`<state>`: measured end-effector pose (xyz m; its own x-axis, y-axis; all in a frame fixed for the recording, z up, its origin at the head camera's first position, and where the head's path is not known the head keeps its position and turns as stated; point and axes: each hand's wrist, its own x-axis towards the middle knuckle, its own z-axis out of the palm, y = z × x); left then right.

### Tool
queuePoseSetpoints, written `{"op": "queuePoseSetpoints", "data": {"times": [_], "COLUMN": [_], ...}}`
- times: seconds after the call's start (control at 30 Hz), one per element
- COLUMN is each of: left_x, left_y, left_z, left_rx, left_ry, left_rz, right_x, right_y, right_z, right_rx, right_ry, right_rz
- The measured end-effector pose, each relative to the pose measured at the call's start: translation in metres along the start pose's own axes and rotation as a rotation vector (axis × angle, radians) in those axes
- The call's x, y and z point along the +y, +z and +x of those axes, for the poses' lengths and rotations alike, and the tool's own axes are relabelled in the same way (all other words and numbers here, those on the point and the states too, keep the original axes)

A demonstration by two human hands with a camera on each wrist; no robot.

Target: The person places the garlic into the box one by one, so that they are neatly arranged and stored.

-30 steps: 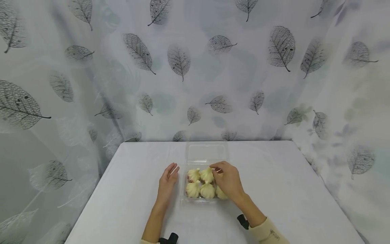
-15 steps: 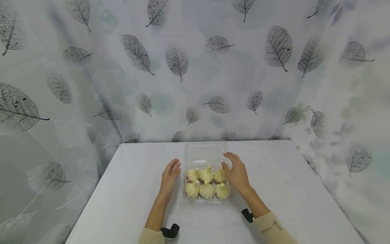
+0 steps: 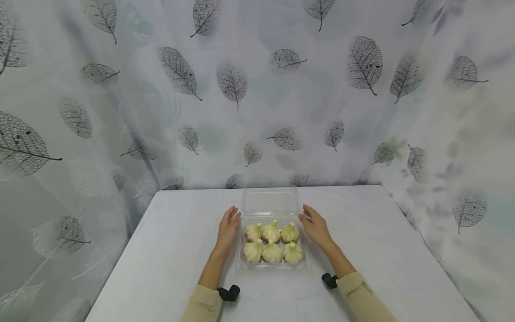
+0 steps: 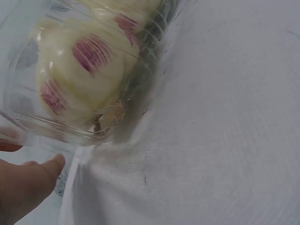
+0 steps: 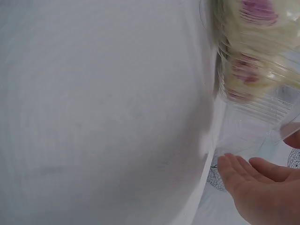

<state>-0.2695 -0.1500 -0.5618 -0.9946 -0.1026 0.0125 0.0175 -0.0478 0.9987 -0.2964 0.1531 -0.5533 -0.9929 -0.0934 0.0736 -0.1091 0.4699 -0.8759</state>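
A clear plastic clamshell box (image 3: 273, 265) lies with its lid (image 3: 270, 201) folded back at mid-table. Several pale garlic bulbs (image 3: 272, 253) sit in it in two rows. In the left wrist view a bulb (image 4: 79, 70) with purple patches shows through the ribbed wall; purple-marked garlic (image 5: 253, 75) shows likewise in the right wrist view. My left hand (image 3: 228, 229) is beside the box's left side, fingers extended toward the back near the lid hinge. My right hand (image 3: 315, 229) mirrors it at the right side, fingers relaxed. Neither hand grips anything.
A white cloth covers the table (image 3: 181, 223) around the box. Behind and at both sides hangs a leaf-printed curtain (image 3: 257, 112). Each wrist wears a black camera mount (image 3: 229, 293) near the sleeve cuff.
The right hand has drawn back from over the back-right garlic bulb to the box's right side, uncovering the bulbs there. The left hand has shifted slightly, still beside the box's left side.
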Motion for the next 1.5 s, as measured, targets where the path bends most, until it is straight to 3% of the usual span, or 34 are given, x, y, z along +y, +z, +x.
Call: {"op": "queuePoseSetpoints", "data": {"times": [0.3, 0.57, 0.83, 1.13, 1.5], "left_x": [-0.008, -0.009, -0.008, -0.004, -0.008], "left_y": [0.006, 0.010, 0.012, 0.011, 0.010], "left_z": [0.012, 0.011, 0.010, 0.007, 0.009], "left_rx": [-0.038, -0.029, -0.017, -0.001, 0.043], "left_ry": [-0.037, -0.039, -0.013, 0.036, 0.058], "left_rz": [-0.211, -0.295, -0.315, -0.325, -0.433], "right_x": [0.007, 0.009, 0.008, 0.001, 0.000], "right_y": [0.006, 0.007, 0.002, -0.001, 0.000], "right_z": [0.004, 0.008, 0.007, 0.006, 0.005], "right_rx": [-0.043, -0.063, -0.088, -0.116, -0.039], "right_ry": [0.052, 0.115, 0.092, 0.135, 0.128], "right_rz": [0.110, 0.267, 0.309, 0.463, 0.573]}}
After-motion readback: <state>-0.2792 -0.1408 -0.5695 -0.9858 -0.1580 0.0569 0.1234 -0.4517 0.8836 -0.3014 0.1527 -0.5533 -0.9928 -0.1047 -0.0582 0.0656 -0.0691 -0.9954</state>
